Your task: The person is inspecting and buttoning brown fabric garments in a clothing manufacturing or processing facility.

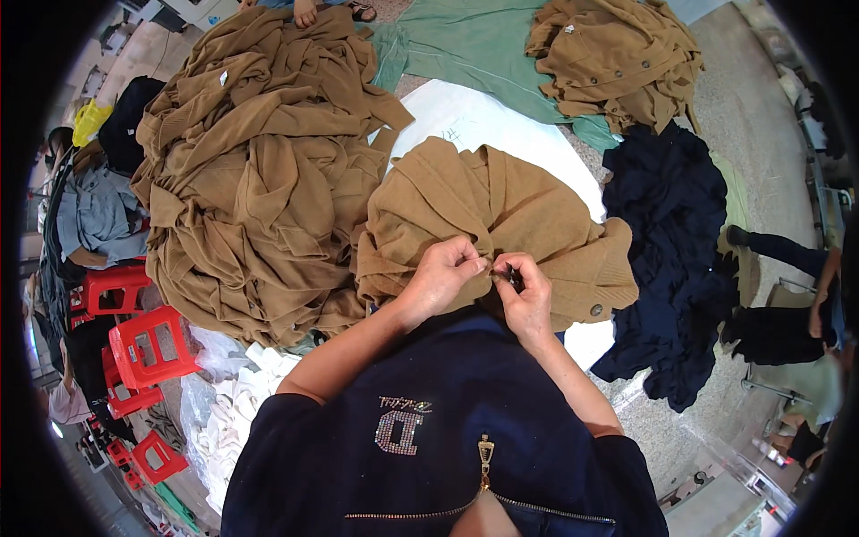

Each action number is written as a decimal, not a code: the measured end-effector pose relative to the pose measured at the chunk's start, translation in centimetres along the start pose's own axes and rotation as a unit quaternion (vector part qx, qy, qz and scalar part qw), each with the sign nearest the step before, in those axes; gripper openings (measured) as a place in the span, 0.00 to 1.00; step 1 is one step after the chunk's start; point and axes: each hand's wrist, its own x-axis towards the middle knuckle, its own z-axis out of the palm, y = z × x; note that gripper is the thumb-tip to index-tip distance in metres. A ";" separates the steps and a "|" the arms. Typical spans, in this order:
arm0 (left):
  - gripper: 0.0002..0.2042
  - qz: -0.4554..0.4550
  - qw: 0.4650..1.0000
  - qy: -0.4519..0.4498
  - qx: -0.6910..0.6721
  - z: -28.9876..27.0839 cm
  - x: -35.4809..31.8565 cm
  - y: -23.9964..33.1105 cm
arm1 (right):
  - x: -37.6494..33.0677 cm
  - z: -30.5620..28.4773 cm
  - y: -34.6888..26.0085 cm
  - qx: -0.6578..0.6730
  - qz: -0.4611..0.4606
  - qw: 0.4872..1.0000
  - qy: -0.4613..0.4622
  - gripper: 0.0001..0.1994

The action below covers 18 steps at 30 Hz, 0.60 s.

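Observation:
A brown knitted cardigan [537,192] lies bunched across my lap, with a ribbed edge and a dark button at its right end. My left hand [445,276] is closed in a pinch on a fold of this cardigan, near its lower middle. Close beside it, almost touching, my right hand [526,295] is closed round a small dark tool [512,272], mostly hidden by the fingers, so its exact kind does not show. The fingertips of both hands meet at the same spot of the knit.
A big heap of brown garments [259,161] rises at left. Another brown pile [626,63] lies far right, on green cloth [474,40]. Dark navy garments [671,259] lie at right, a white sheet [456,112] beyond my lap. Red stools [152,345] stand left; people are nearby.

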 end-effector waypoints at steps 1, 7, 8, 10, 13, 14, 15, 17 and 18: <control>0.06 -0.007 1.000 0.010 -0.004 0.0 0.0 -0.1 | 0.1 0.1 -0.1 0.000 0.001 1.000 -0.001 0.09; 0.04 -0.031 0.995 0.045 -0.089 0.3 -0.6 -0.1 | -0.1 0.0 0.0 -0.006 -0.129 0.992 -0.006 0.11; 0.04 -0.038 0.992 0.052 -0.108 0.5 -0.6 -0.2 | -0.3 -0.1 0.0 0.004 -0.108 0.994 -0.016 0.10; 0.04 0.004 0.992 0.072 -0.104 1.0 -0.9 -0.3 | -0.3 -0.1 -0.7 -0.013 -0.082 0.996 -0.018 0.09; 0.05 0.060 0.989 0.098 -0.090 1.5 -1.3 -0.3 | 0.1 -0.5 -2.2 -0.055 -0.057 0.997 -0.022 0.06; 0.05 0.074 0.989 0.105 -0.079 1.6 -1.3 -0.2 | 0.2 -0.6 -1.7 -0.073 -0.046 0.996 -0.029 0.06; 0.05 0.074 0.989 0.102 -0.079 1.7 -1.3 -0.3 | 0.2 -0.8 -1.3 -0.090 -0.035 0.995 -0.037 0.06; 0.05 0.039 0.992 0.096 -0.078 1.6 -0.9 -0.8 | 0.5 -0.9 -1.2 -0.141 -0.026 0.989 -0.043 0.06; 0.05 0.038 0.992 0.093 -0.081 1.6 -0.4 -1.3 | 0.8 -0.9 -1.1 -0.191 -0.018 0.980 -0.051 0.06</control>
